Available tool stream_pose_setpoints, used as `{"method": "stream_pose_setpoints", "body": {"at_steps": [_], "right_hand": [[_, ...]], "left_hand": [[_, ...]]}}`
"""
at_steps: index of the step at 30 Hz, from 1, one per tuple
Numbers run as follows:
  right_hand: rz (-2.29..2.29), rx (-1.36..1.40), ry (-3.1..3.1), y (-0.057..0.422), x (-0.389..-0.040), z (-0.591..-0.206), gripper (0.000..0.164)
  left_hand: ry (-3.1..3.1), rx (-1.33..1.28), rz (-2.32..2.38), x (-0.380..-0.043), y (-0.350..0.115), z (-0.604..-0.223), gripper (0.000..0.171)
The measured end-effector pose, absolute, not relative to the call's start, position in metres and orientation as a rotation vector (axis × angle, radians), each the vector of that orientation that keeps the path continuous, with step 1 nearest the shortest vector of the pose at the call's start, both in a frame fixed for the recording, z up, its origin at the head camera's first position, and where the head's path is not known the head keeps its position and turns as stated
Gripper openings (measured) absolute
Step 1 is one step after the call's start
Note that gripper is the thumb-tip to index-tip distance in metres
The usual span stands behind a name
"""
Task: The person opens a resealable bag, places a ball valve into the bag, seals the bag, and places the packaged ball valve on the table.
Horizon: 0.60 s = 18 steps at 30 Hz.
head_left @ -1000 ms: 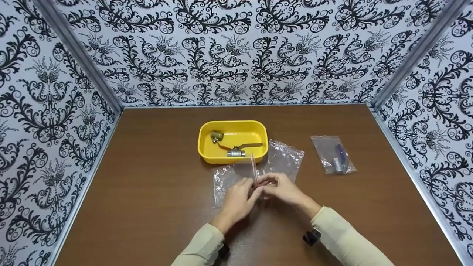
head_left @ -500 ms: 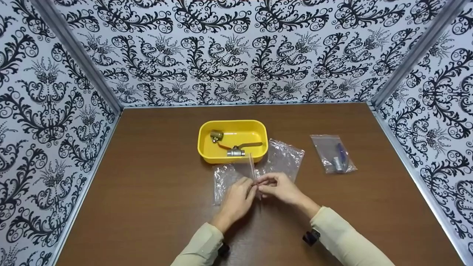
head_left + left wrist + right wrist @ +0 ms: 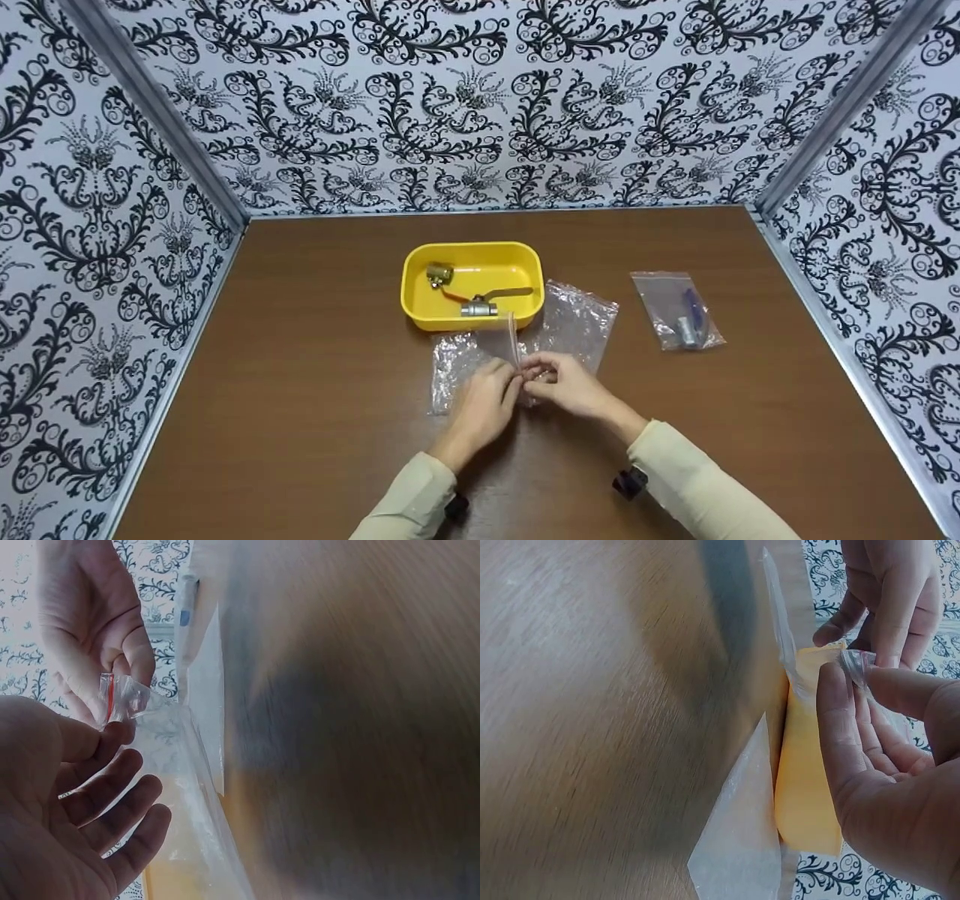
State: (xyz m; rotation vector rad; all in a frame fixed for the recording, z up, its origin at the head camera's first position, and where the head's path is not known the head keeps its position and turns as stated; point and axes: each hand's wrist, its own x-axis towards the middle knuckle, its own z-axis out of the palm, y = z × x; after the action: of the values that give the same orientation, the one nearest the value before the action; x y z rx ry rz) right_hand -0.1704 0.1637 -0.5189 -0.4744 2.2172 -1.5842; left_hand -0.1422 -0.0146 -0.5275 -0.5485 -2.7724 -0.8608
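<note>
Brown table (image 3: pixel 315 360) under a yellow tray (image 3: pixel 517 262), a clear bag (image 3: pixel 577 322) and a zip bag (image 3: pixel 660 292) of parts (image 3: pixel 686 331).

Red-striped bag (image 3: pixel 169 750), yellow tray (image 3: pixel 496 279); brown table (image 3: pixel 315 337)

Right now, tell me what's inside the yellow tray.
Inside the yellow tray lie a brass-coloured valve and a silver valve. Whatever lies directly beneath them is covered.
</note>
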Motion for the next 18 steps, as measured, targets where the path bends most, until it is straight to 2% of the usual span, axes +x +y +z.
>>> {"method": "stream_pose_setpoints", "body": {"at_steps": [13, 18], "right_hand": [[-1.509, -0.363, 2.434, 0.153, -0.168, -0.519, 0.034], [-1.399, -0.393, 2.576, 0.149, -0.165, -0.519, 0.031]], "left_hand": [[-2.731, -0.48, -0.843, -0.14, -0.006, -0.531, 0.018], [-2.753, -0.408, -0.837, -0.139, -0.004, -0.531, 0.012]]}}
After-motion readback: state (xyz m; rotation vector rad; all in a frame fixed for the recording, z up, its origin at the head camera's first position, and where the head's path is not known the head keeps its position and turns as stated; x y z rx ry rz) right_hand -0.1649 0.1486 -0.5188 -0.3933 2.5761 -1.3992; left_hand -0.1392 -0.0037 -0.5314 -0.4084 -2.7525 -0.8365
